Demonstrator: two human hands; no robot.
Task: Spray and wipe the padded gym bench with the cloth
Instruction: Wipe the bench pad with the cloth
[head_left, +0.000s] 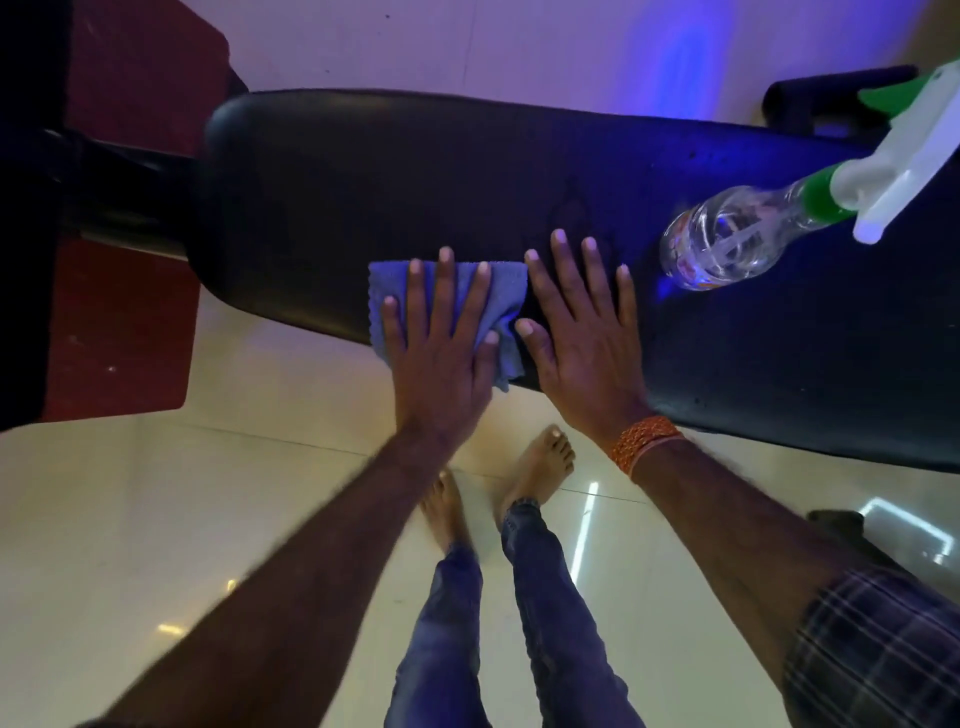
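Note:
The black padded gym bench (415, 176) runs across the view from upper left to lower right. A blue cloth (511, 291) lies on its near edge, one corner hanging over the side. My left hand (441, 338) presses flat on the cloth with straight, spread fingers. Just to its right, my right hand (582, 332) lies flat on the bare pad, fingers straight, an orange thread band on the wrist. A clear spray bottle (727, 239) with a green collar and white trigger head stands on the pad to the right, apart from both hands.
A red and black machine frame (114, 322) stands at the bench's left end. Glossy pale floor tiles (156, 519) lie below, with my bare feet (535, 473) close to the bench. A black roller pad (841, 98) sits behind the bench at the right.

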